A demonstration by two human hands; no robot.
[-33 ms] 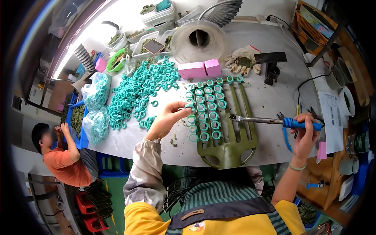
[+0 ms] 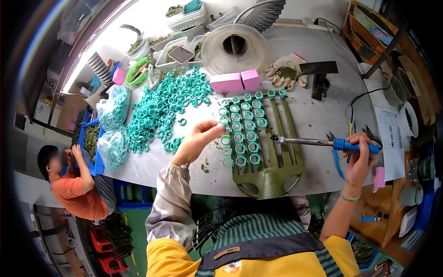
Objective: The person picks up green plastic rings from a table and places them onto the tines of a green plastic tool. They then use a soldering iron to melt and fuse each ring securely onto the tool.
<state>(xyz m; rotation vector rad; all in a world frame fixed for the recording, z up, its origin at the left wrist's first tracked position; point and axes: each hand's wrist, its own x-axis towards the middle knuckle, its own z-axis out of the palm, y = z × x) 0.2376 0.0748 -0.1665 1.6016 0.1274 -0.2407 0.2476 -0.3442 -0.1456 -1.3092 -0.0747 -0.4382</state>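
Note:
With thumb and fingertips pinched, my left hand (image 2: 199, 141) is at the left column of teal rings, closed on a small teal ring (image 2: 224, 121) that the fingers partly cover. The rings stand in rows along the bars of an olive-green comb-shaped frame (image 2: 266, 182), whose right-hand bars carry rings only at their far ends. My right hand (image 2: 357, 161) is wrapped around the blue handle of a soldering iron (image 2: 314, 142). Its metal tip points left, over the frame's bare bars. Left of the frame lies a large heap of loose teal rings (image 2: 159, 108).
Pink blocks (image 2: 226, 83), a stained glove (image 2: 286, 71) and a black stand (image 2: 318, 81) sit beyond the frame. A clear funnel (image 2: 235, 48) stands behind them. Bags of rings (image 2: 113, 107) lie far left. Pliers (image 2: 368, 131) and a cord are by my right hand. A co-worker (image 2: 78, 187) sits at left.

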